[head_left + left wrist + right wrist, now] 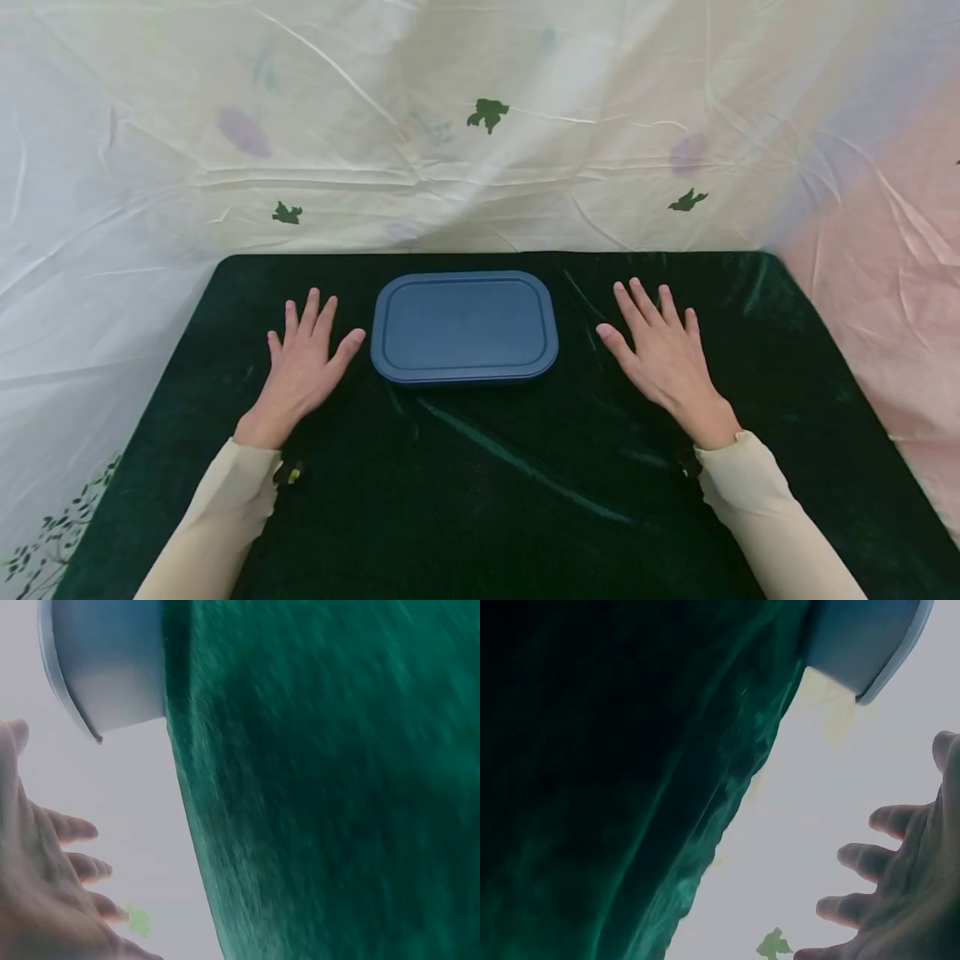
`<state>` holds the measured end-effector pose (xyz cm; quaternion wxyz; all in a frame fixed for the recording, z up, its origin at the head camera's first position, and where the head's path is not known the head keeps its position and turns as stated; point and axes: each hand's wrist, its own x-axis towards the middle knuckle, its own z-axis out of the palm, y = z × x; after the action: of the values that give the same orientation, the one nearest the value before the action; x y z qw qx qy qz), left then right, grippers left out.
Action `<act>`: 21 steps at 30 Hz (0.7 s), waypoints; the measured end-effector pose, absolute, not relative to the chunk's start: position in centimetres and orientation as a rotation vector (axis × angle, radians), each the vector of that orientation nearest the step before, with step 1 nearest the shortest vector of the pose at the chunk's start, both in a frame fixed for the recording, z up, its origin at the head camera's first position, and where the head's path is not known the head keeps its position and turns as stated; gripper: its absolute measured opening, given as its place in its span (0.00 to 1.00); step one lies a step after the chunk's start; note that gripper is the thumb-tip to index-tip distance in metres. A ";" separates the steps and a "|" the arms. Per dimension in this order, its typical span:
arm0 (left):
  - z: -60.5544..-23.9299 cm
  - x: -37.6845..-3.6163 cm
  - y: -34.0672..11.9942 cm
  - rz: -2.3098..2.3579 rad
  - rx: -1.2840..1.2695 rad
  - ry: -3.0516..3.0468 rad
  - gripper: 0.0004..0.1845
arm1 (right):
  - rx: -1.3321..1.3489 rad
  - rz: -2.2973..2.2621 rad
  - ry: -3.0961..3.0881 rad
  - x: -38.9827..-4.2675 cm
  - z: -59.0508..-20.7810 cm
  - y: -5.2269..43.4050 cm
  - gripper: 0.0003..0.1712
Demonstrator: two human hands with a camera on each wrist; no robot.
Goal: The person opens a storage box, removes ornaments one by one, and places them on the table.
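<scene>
A blue lidded container [464, 327], rectangular with rounded corners, sits flat on the tabletop [480, 500], which is covered in a dark green velvety cloth; the container lies toward the far middle of the cloth, its lid closed and its long side running left to right. The left hand [303, 367] rests palm down on the cloth just beside the container's left end, fingers straight and slightly spread, the thumb angled toward the container's near left corner but apart from it. The right hand [660, 354] lies palm down on the other side, fingers likewise straight and fanned, a little farther from the container's right end than the left hand is from its own. Neither hand holds or touches anything but the cloth. Both arms wear pale cream sleeves [225, 517] reaching to the wrists. In the left wrist view the container's pale blue side [112, 667] shows above the spread fingers [71, 829], with the green cloth filling the right of the picture. The right wrist view mirrors this, with the container [862, 645] at the top and the fingers [862, 859] splayed below. Behind the tabletop hangs a creased white backdrop [480, 125] printed with small green leaf shapes.
</scene>
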<state>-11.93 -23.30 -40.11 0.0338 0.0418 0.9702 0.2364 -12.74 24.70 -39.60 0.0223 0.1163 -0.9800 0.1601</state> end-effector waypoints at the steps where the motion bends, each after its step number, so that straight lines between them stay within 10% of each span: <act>1: -40.1 -11.9 -23.2 0.754 0.130 2.980 0.49 | 0.363 0.522 -3.033 -12.7 -39.6 24.5 0.45; 21: -39.8 -12.0 -20.6 1.137 0.134 2.844 0.43 | 0.407 1.015 -2.975 -12.9 -40.2 21.7 0.43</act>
<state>-11.99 -20.58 -39.84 0.0378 0.0438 0.9270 0.3706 -12.94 21.68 -40.22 -0.0141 0.1283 -0.9386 0.3201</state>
